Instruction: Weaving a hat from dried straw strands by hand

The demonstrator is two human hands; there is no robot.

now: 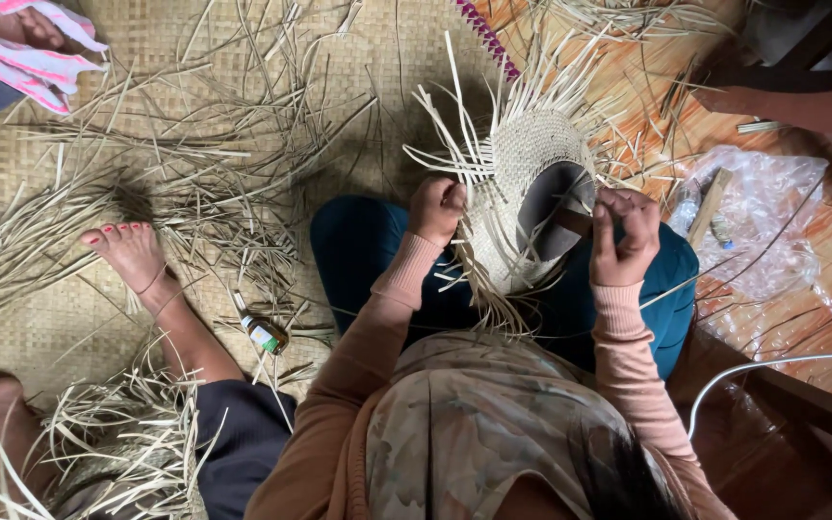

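Straw strips fan out from the half-woven pale straw hat (pixel 522 183) resting on our lap, above our teal-clad knees. Our left hand (pixel 438 208) is closed in a fist on the hat's left edge, pinching loose strands. Our right hand (pixel 625 236) grips the right side, fingers curled around thin strips beside the dark grey form inside the hat (pixel 553 210). Near our left knee, a co-worker's bare foot (pixel 129 248) rests on the woven floor mat (pixel 12 327), near a small brown glass bottle (pixel 264 334).
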